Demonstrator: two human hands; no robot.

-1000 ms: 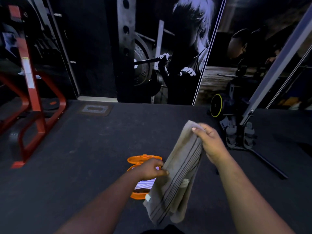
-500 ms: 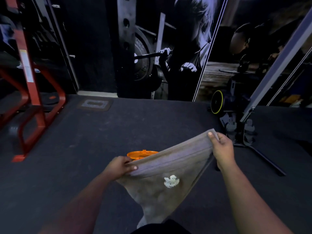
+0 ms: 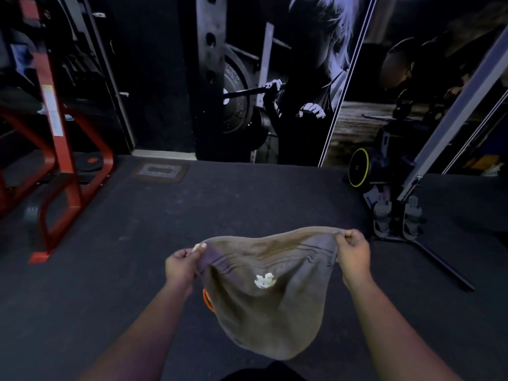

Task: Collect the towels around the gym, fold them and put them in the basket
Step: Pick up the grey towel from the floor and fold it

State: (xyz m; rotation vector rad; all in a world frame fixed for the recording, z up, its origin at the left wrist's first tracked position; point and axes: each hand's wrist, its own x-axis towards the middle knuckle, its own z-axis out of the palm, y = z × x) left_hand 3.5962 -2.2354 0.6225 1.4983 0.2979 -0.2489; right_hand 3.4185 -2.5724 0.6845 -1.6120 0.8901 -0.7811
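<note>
So both hands are up in front of the person and spread well apart, with a grey-brown terry towel with a small white logo (image 3: 264,303) stretched between them. The left hand (image 3: 182,266) pinches the towel's top left corner, thumb over the cloth and fingers curled behind it, and the right hand (image 3: 353,251) has the top right corner bunched in a closed fist. The top edge bows upward between the two grips, a few dark stripes run just under it, and the rest of the cloth hangs down in a rounded sag above the dark rubber gym floor (image 3: 220,204), not touching it as far as I can see. Peeking out from behind the towel's left edge is a thin bit of an orange plastic basket (image 3: 206,299) sitting on the floor; the rest of it is hidden by the cloth. Off to the left there's a red steel rack frame (image 3: 59,149), on the right a black machine with a yellow-rimmed wheel (image 3: 360,167) beside a slanted grey metal rail (image 3: 450,116), and the back wall is covered by a big dark mural of people lifting weights (image 3: 302,78).
</note>
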